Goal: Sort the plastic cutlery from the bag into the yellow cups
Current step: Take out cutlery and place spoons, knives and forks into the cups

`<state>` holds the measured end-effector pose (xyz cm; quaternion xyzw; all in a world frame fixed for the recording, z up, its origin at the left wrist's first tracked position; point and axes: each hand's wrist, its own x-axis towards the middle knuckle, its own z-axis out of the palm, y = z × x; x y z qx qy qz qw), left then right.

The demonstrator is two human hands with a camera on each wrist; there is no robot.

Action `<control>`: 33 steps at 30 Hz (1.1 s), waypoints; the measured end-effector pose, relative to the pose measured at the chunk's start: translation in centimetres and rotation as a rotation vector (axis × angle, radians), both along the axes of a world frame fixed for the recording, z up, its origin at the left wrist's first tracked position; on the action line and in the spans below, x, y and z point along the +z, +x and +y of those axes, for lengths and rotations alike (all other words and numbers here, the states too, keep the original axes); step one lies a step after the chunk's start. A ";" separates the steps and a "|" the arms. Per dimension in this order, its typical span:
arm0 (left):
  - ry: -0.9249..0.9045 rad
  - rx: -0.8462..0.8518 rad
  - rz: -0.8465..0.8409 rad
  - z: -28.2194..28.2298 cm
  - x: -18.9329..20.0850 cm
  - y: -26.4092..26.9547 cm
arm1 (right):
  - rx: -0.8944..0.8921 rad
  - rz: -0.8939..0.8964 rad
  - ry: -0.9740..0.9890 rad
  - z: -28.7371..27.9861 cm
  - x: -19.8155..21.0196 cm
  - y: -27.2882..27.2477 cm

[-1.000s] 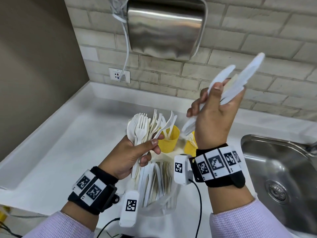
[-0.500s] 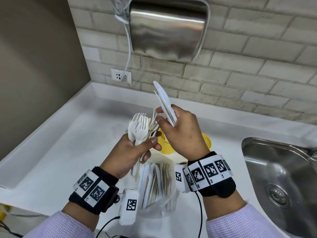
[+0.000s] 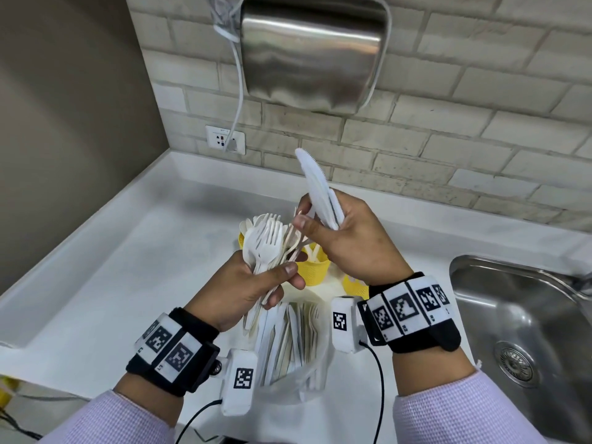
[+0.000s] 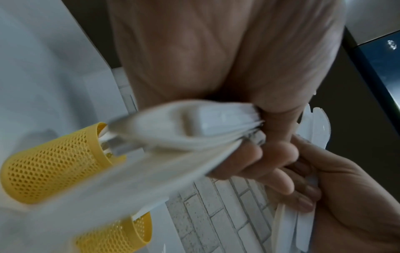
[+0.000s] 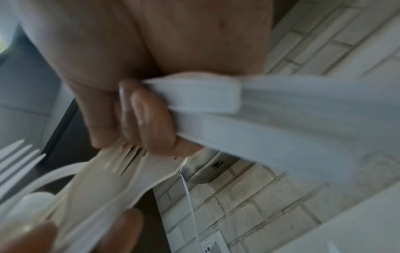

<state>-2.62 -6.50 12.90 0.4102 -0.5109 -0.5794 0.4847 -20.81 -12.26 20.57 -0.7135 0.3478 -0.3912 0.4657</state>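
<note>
No readable words or numbers, only black-and-white square code markers on the wristbands (image 3: 406, 307), tiny illegible print on the wall socket (image 3: 225, 139)

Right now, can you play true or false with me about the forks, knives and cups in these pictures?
1. The left hand holds a bunch of white forks. True.
2. The right hand is empty. False: its fingers grip white knives that point up.
3. The cups are red. False: they are yellow, with a mesh of little holes showing in the left wrist view.
4. The clear bag on the counter has no cutlery left in it. False: white pieces lie inside it.
5. A metal sink sits on the person's right. True.
</note>
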 end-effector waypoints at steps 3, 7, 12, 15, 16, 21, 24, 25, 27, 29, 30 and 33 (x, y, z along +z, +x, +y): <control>-0.013 -0.016 -0.014 0.2 0.0 0.0 | -0.096 -0.136 0.015 0.2 0.3 0.0; -0.003 -0.018 -0.035 0.4 -0.2 -0.3 | -0.173 -0.319 0.116 -0.1 0.8 -0.3; -0.017 -0.013 -0.067 0.6 0.3 -0.6 | -0.053 0.023 -0.039 0.8 0.9 -1.3; -0.015 -0.014 -0.073 0.8 0.4 -0.5 | -0.025 0.216 -0.130 1.0 0.6 -1.6; -0.013 -0.015 -0.073 0.8 0.4 -0.5 | -0.056 0.222 -0.152 0.9 0.4 -1.6; -0.009 -0.022 -0.099 0.9 0.3 -1.0 | -0.286 0.015 -0.170 0.6 -0.2 -1.3; -0.003 -0.016 -0.132 1.0 0.0 -0.9 | -0.416 -0.155 -0.095 0.2 0.0 -1.5; -0.005 -0.016 -0.143 1.0 0.0 -0.8 | -0.440 -0.207 -0.075 0.1 0.1 -1.7; -0.012 -0.019 -0.153 1.1 0.0 -0.7 | -0.467 -0.313 -0.067 0.0 0.5 -2.0; -0.024 -0.017 -0.151 1.1 0.1 -0.7 | -0.487 -0.436 -0.053 -0.3 0.6 -2.2; -0.031 -0.016 -0.149 1.1 0.1 -0.7 | -0.498 -0.497 -0.023 -0.2 0.7 -2.2; -0.042 -0.010 -0.152 1.1 0.4 -0.6 | -0.531 -0.782 0.089 -0.2 0.9 -2.2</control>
